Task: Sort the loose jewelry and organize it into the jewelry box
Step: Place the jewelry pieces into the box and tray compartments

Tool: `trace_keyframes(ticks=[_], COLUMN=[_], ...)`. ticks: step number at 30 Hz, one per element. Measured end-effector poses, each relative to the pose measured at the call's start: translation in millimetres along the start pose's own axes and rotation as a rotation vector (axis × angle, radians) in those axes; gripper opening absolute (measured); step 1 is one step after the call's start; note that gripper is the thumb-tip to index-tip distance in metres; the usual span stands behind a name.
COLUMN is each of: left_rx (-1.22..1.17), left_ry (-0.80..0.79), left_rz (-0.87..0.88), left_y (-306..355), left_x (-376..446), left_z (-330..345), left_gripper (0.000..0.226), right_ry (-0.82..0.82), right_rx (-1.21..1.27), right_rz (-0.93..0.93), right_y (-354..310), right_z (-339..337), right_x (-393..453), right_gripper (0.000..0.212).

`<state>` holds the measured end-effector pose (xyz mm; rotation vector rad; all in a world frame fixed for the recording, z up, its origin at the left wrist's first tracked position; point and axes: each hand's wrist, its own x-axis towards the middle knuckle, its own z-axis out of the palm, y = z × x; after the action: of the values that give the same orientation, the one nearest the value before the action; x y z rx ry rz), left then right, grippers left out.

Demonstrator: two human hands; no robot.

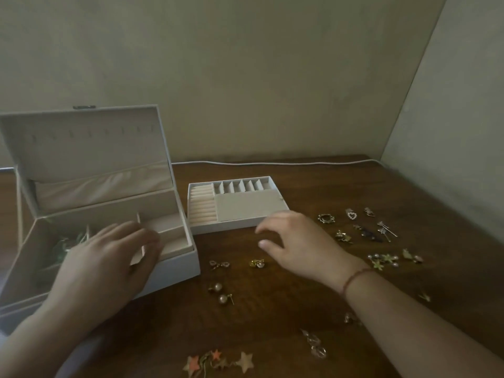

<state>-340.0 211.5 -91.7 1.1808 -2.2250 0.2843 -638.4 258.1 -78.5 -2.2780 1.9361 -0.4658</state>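
Jewelry box (174, 264) open, lid upright, at left on dark wooden table (272, 309); green pieces inside. Left hand (109, 257) over box, fingers straight, holding nothing. Removable tray (237, 204) just right of box. Right hand (300, 246) loosely spread beside tray, empty. Loose jewelry (379, 236) scattered right and front. White cable (272, 162) along bare wall.

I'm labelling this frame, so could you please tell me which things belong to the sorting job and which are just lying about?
Job: open white jewelry box, white divided tray, gold pearl earrings, star pieces, heart charm.
Lying about: white cable, brown wooden table.
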Motion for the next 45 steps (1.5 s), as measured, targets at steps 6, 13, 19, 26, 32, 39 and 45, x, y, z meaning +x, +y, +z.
trace_keyframes(ticks=[6, 13, 19, 26, 32, 39, 45], left_rx=[-0.018, -0.014, -0.106, -0.160, -0.027, -0.057, -0.278], left_ry=[0.021, -0.048, -0.020, 0.025, -0.053, 0.046, 0.208], left_rz=[0.116, 0.137, 0.083, 0.015, 0.010, -0.247, -0.517], left_y=[16, 31, 31, 29, 28, 2, -35], left_x=[7, 10, 12, 11, -9, -9, -9], left_z=[17, 28, 30, 25, 12, -2, -16], left_gripper=[0.041, 0.043, 0.041, 0.035, 0.026, 0.036, 0.054], right_ry=[-0.092, -0.075, -0.058, 0.040, 0.100, -0.011, -0.216], right_rx=[-0.039, -0.039, 0.075, 0.320, 0.406, 0.377, -0.048], right_rz=[0.170, 0.131, 0.130, 0.189, 0.017, -0.282, -0.283], right_y=[53, 47, 48, 48, -16, -112, -131], right_z=[-11, 6, 8, 0, -5, 7, 34], right_x=[3, 12, 14, 13, 35, 109, 157], right_gripper=[0.030, 0.016, 0.017, 0.021, 0.023, 0.014, 0.021])
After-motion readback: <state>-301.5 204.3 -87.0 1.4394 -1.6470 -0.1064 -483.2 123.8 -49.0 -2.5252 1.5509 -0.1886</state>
